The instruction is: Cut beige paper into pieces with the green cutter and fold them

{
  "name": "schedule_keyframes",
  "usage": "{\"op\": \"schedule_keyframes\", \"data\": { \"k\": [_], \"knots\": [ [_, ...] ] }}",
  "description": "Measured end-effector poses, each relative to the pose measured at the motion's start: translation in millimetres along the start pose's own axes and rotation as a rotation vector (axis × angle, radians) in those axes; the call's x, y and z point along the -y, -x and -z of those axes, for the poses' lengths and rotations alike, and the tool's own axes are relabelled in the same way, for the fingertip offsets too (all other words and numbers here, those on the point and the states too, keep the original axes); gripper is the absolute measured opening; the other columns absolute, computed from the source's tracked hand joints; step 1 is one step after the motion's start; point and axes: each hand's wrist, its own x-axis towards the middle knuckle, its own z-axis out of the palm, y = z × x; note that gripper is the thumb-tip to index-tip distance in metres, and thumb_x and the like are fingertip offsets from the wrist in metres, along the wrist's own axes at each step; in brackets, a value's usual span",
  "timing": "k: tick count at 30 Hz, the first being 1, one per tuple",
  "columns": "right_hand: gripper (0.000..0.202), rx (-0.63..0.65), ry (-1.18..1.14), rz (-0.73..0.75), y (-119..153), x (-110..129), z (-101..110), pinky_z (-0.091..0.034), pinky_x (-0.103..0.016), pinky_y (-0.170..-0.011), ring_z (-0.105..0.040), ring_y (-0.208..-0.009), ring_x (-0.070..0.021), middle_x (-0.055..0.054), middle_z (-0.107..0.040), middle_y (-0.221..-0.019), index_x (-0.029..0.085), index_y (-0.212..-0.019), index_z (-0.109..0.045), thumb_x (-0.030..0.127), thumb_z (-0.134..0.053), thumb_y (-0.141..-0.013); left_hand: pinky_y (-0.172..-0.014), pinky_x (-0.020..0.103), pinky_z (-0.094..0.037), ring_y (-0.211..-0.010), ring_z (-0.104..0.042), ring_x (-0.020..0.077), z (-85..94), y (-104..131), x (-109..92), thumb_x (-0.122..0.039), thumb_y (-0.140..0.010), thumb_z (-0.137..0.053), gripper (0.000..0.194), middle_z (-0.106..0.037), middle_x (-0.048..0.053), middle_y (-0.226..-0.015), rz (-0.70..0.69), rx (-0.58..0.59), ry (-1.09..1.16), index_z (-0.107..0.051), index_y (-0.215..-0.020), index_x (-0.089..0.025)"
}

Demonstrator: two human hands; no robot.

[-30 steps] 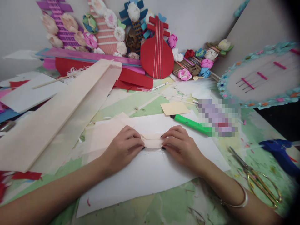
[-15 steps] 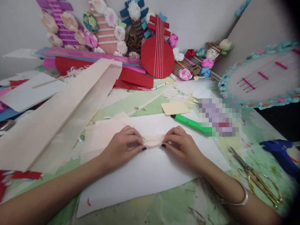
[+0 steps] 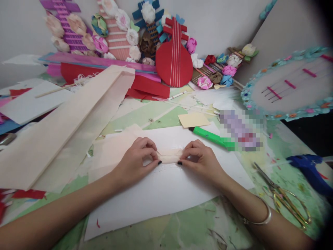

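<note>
A small cream strip of thin paper (image 3: 170,158), folded lengthwise, is stretched between my two hands just above a white sheet (image 3: 156,198). My left hand (image 3: 139,156) pinches its left end between thumb and fingers. At the right end, my right hand (image 3: 201,156) pinches it the same way. Under and beside my left hand lies a larger piece of cream paper (image 3: 111,147). A green box cutter (image 3: 212,137) rests on the sheet beyond my right hand, near a pale yellow card (image 3: 194,120).
Gold-handled scissors (image 3: 283,198) and a blue glue gun (image 3: 309,170) lie at the right. A long folded cream paper (image 3: 67,128) covers the left side. Along the back stand a red paper lute (image 3: 174,62) and paper flowers (image 3: 204,82). A round flower-edged piece (image 3: 288,83) stands at the right.
The paper's front edge, wavy before, now looks straighter and flatter as a fold. Both hands keep their pinch and have hardly moved.
</note>
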Motion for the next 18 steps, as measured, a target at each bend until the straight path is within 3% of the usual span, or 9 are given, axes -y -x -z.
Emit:
{"op": "schedule_keyframes", "data": {
  "k": [18],
  "knots": [
    [0.014, 0.031, 0.11, -0.058, -2.4, 10.4, -4.4, -0.037, -0.037, -0.078, -0.053, -0.08, -0.0184, -0.001, -0.063, -0.075, 0.019, -0.065, -0.062, 0.008, -0.065, -0.072, -0.083, 0.037, -0.042, -0.094, -0.049, 0.0202, -4.2, -2.9, -2.2, -0.016, -0.083, -0.053, 0.013, -0.055, 0.005, -0.096, -0.001, 0.045, -0.062, -0.057, -0.071, -0.018]
  ]
}}
